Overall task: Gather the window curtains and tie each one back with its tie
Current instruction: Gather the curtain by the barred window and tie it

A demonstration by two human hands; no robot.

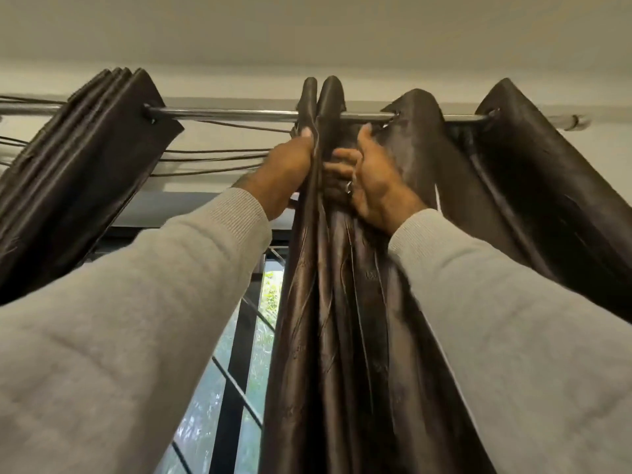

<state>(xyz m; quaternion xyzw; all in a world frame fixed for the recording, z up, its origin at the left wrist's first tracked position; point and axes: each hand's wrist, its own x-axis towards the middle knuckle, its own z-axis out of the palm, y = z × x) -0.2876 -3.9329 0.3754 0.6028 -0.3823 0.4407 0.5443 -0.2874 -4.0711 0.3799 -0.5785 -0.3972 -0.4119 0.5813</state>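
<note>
Left hand (285,169) grips the leading folds of the right curtain (345,302) just below the rod (225,114); right hand (371,179), a ring (349,187) on one finger, clasps the adjoining folds, fingers curled into the cloth. Grey sleeves (143,319) fill the foreground. The left curtain (82,159) hangs bunched on the rod. Cables (212,162) cross the pale wall (239,136) behind; a barred window (236,354) shows between the curtains beneath the ceiling (307,29).

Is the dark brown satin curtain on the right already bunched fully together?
No, the dark brown satin curtain still has two folds spread apart along the metal rod.
</note>
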